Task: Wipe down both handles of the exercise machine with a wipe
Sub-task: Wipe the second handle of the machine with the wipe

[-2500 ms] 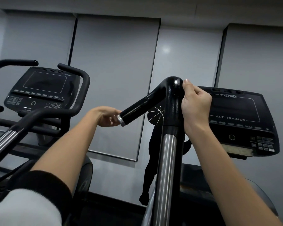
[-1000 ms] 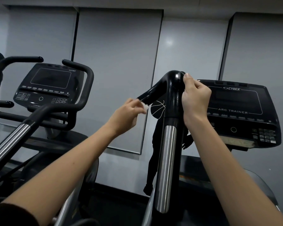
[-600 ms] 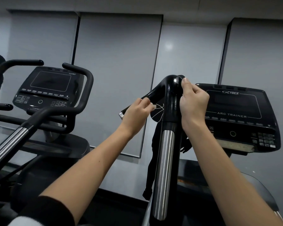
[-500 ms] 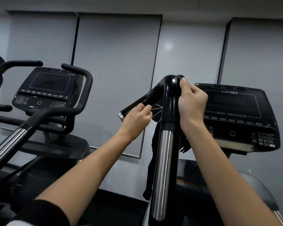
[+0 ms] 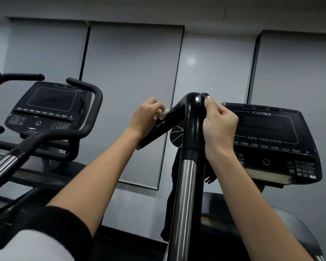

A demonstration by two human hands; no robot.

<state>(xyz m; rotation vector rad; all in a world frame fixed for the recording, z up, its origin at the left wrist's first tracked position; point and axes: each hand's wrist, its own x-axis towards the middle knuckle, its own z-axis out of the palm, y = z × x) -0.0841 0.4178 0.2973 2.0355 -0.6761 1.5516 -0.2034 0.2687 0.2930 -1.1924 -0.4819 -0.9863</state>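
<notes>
A glossy black handle [image 5: 193,117] bends at the top of a chrome upright bar [image 5: 183,200], and its side grip slants down to the left. My left hand [image 5: 146,117] is wrapped over the middle of that side grip, pressing a small white wipe [image 5: 164,113] against it. Only a corner of the wipe shows between my fingers. My right hand [image 5: 219,127] is closed on the right side of the bend, thumb near the top. Behind it sits the machine's dark console [image 5: 271,142].
A second machine stands at the left with its own console [image 5: 47,108], a curved black handle [image 5: 91,110] and a chrome-and-black bar [image 5: 9,159]. Grey wall panels [image 5: 132,91] rise behind both. A dark figure graphic [image 5: 174,166] shows on the wall behind the bar.
My left hand has slid up the slanted grip with the wipe, from near its lower end toward the bend. My right hand has kept its hold on the bend.
</notes>
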